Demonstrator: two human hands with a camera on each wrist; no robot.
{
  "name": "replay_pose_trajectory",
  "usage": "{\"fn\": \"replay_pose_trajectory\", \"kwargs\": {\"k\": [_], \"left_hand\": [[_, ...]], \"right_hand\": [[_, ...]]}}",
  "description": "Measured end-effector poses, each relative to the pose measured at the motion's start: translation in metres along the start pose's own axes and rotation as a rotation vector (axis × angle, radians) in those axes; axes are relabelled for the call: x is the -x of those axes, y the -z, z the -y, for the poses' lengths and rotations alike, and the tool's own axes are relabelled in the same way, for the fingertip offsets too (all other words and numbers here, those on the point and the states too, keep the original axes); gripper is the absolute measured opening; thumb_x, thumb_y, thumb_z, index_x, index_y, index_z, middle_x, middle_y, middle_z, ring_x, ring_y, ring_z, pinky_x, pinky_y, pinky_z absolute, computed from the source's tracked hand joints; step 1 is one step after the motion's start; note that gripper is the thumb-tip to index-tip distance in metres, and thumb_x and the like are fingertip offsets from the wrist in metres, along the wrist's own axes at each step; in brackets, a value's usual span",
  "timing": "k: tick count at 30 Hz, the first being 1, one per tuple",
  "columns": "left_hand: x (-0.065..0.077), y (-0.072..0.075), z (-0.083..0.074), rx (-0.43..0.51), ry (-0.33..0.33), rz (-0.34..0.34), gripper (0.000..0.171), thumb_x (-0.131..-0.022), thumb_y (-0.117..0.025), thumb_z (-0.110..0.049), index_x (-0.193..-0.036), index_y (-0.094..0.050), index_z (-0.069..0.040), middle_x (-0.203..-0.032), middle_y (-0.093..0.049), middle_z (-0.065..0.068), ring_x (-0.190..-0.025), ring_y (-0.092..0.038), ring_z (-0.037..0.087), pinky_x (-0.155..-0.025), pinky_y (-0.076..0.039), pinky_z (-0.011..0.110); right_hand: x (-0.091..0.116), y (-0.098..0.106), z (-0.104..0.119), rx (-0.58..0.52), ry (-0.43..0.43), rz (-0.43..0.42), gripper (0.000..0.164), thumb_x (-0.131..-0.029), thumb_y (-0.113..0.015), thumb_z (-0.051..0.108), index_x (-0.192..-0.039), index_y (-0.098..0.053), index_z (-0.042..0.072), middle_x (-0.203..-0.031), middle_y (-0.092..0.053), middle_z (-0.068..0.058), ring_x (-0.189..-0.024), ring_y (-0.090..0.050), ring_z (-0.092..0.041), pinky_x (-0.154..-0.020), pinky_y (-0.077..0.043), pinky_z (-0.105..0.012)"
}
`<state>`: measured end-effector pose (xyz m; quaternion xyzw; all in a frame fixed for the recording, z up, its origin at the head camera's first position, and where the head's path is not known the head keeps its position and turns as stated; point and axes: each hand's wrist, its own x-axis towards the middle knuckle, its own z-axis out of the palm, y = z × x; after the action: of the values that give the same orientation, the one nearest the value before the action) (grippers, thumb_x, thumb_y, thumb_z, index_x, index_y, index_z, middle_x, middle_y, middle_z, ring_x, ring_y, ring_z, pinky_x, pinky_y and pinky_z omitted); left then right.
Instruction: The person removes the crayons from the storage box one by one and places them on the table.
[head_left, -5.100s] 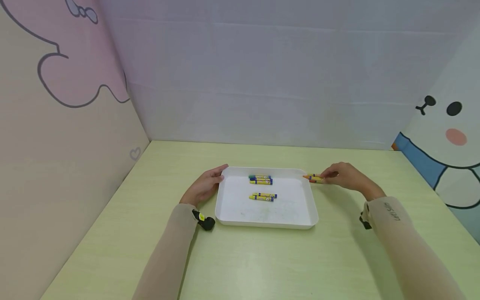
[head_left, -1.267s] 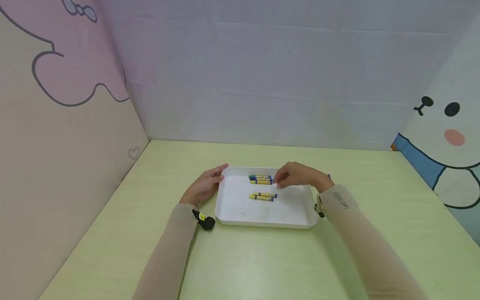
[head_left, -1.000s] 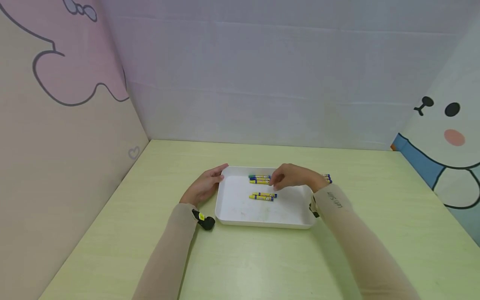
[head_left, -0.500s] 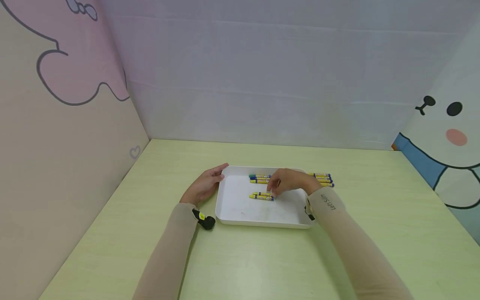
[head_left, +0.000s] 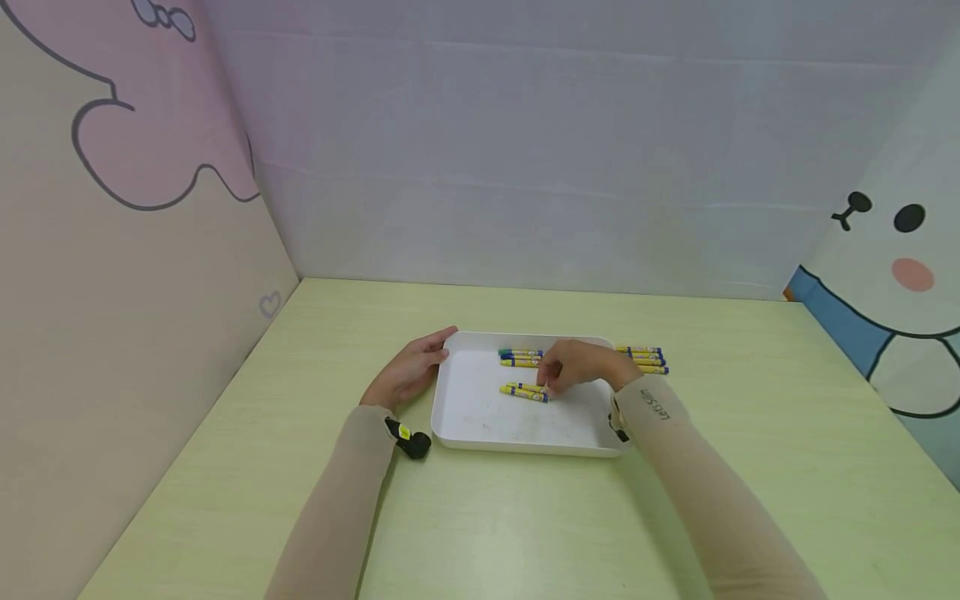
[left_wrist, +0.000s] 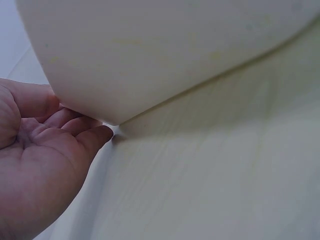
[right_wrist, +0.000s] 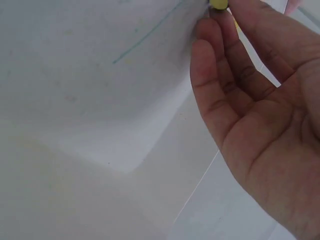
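A white tray (head_left: 480, 425) lies on the table, and my left hand (head_left: 408, 372) grips its left edge. In the left wrist view the thumb and curled fingers of that hand (left_wrist: 45, 145) meet the tray's corner (left_wrist: 125, 75). My right hand (head_left: 577, 364) is inside the tray and pinches the right end of a yellow-wrapped crayon (head_left: 523, 393), one of a front pair lying side by side. The right wrist view shows a round yellow crayon end (right_wrist: 218, 4) at the fingertips. Behind lie a few more crayons (head_left: 519, 362), one with a green tip; the hand partly hides them.
Several yellow and blue wrapped crayons (head_left: 648, 360) lie just right of the tray, partly behind the right wrist. Table (head_left: 480, 525) surface extends around the tray. A pale wall (head_left: 480, 167) rises at the back, with printed panels at both sides.
My right hand has let go of crayons right of the tray, moved left into it and come down to the front pair, which now lies slightly more slanted. My left hand has stayed put.
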<state>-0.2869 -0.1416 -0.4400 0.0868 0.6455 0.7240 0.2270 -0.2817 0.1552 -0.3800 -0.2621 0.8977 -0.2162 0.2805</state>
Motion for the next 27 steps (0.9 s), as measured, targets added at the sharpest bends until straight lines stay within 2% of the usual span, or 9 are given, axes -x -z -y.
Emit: {"fn": "replay_pose_trajectory", "kwargs": {"k": [11,18,27], "left_hand": [[-0.0004,0.0002,0.0002,-0.003,-0.003,0.001,0.053,-0.102,-0.032,0.001,-0.154,-0.019,-0.005,-0.16,-0.017,0.011,-0.148,-0.016,0.024,-0.121,-0.016,0.04],[-0.0016,0.0,0.0002,-0.004,0.002,-0.008,0.053,-0.102,-0.032,0.001,-0.153,-0.02,-0.005,-0.161,-0.017,0.01,-0.148,-0.015,0.023,-0.121,-0.015,0.04],[-0.0012,-0.0001,-0.0011,-0.018,0.011,-0.017,0.053,-0.102,-0.032,0.001,-0.154,-0.02,-0.006,-0.161,-0.017,0.009,-0.148,-0.016,0.023,-0.121,-0.016,0.04]], "right_hand": [[0.0005,0.0001,-0.0023,0.015,0.027,-0.013,0.007,-0.085,-0.07,0.005,-0.089,-0.07,0.011,-0.078,-0.056,0.002,-0.073,-0.046,-0.012,-0.066,-0.04,-0.023],[0.003,0.0019,0.0001,0.023,0.041,-0.035,0.006,-0.085,-0.071,0.007,-0.09,-0.072,0.009,-0.081,-0.061,0.0,-0.073,-0.048,-0.011,-0.066,-0.042,-0.023],[0.0042,0.0058,0.0013,0.024,-0.003,-0.065,0.008,-0.084,-0.07,0.008,-0.091,-0.072,0.011,-0.085,-0.063,0.001,-0.076,-0.051,-0.011,-0.069,-0.045,-0.024]]}}
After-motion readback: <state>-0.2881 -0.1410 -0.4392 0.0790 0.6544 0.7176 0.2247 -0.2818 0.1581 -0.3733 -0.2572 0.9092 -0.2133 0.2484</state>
